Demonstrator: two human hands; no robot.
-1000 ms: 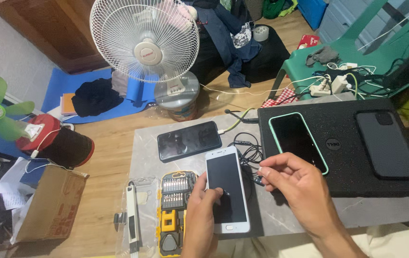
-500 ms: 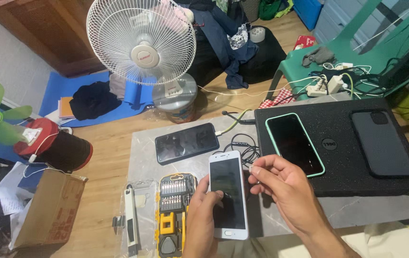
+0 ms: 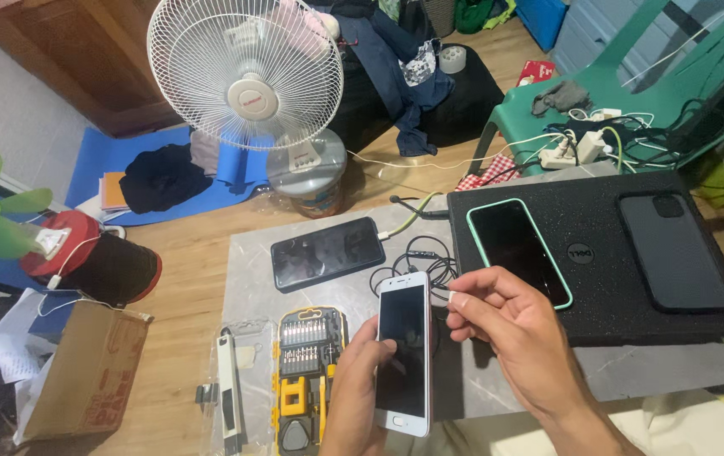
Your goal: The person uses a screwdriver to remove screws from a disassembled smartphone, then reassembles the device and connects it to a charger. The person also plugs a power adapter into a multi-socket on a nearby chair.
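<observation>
Phone work looks early: left hand has its grip closed around a white slim smartphone with a dark screen, held upright-ish above the grey stone-look surface, thumb on the glass. Casing looks whole, screen on, nothing opened that I can see. Right hand sits just beside the phone's top right edge, grip pinched shut on something thin and small near the black tangled cable; can't tell if it's a plug end or a tool. Yellow-and-black screwdriver bit kit lies open on the surface just left of the phone, bits seemingly all in their slots, so my read is disassembly hasn't begun. White pen-shaped driver in a clear packet lies left of the kit. Black smartphone lying flat sits behind it, with a cable at its right end. Black closed laptop to the right carries a mint-cased phone and a dark-cased phone. White pedestal fan stands behind on the wooden floor, brown cardboard box at left. Cable loops under the hands are the main clutter in the way.
</observation>
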